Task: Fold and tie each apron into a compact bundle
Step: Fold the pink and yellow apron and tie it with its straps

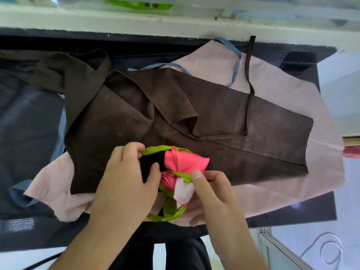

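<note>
From the head cam: the pink apron (186, 162) is already rolled into a small bundle, sitting on top of a brown apron (224, 121) that's spread over a pale pink apron (292, 90) on the dark table (29, 117). A green tie (179, 174) is wrapped around the bundle's middle. The left hand (124, 182) has its fingers curled round a loop of that green strap at the bundle's far-left side. The right hand (212, 193) pinches the tie at the wrap, thumb on top.
</note>
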{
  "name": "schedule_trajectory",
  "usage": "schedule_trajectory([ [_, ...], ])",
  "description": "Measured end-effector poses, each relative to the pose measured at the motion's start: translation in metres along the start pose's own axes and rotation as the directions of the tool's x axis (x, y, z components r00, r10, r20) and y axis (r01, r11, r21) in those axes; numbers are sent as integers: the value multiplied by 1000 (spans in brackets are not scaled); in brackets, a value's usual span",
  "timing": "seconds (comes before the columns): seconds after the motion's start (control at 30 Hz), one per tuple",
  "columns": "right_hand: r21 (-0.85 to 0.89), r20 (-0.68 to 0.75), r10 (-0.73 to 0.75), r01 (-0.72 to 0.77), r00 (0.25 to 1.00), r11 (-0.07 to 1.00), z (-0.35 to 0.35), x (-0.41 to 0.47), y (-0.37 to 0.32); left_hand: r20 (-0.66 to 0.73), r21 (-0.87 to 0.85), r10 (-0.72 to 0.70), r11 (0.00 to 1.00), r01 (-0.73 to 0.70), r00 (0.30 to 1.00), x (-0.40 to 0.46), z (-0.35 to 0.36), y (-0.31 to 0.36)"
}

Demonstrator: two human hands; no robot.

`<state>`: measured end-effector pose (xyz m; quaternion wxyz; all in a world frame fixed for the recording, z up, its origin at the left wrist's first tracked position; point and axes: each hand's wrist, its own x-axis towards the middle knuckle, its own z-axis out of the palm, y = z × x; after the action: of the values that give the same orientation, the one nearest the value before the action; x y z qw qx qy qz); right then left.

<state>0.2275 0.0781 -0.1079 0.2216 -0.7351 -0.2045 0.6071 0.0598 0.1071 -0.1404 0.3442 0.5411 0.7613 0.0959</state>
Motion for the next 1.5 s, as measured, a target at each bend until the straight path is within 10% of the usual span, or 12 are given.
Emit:
schedule_trajectory([
  [0.17, -311, -29, -123, 108, 992, 944, 13, 6, -6, 83, 38, -4, 999, 1, 997, 11, -3, 7],
  [0.3, -193, -2, -206, 202, 978, 960, 2, -3, -15, 46, 208, 39, 977, -48, 998, 21, -12, -1],
  [0.4, -78, 33, -238, 240, 971, 968, -20, -21, -30, 38, -94, -78, 992, 82, 996, 23, -32, 2],
  [0.5, 145, 7, -197, 194, 980, 970, -44, -27, -36, 111, -783, -324, 554, 284, 939, 21, -75, 31],
  [0.6, 378, 57, -67, 41, 996, 925, -62, -34, -47, 157, -939, -223, 268, 216, 962, 6, -138, 70],
  [0.77, 335, 144, 89, -134, 986, 933, -66, -58, -74, -30, -924, 148, 373, -84, 989, -40, -220, 154],
  [0.9, -119, 108, -87, 100, 990, 988, -60, -88, -118, -38, -814, 421, 513, -273, 906, -72, -266, 209],
  [0.97, -219, 105, -369, 384, 923, 897, -60, -113, -164, -30, -712, 490, 602, -363, 871, -88, -290, 231],
  [1.17, -28, 521, -802, 945, 291, 325, -44, -250, -314, -243, -357, 544, 719, -596, 803, -143, -370, 266],
  [1.5, 242, 481, -872, 941, 96, 237, -20, -386, -373, -527, -206, 530, 678, -705, 664, -219, -487, 257],
])
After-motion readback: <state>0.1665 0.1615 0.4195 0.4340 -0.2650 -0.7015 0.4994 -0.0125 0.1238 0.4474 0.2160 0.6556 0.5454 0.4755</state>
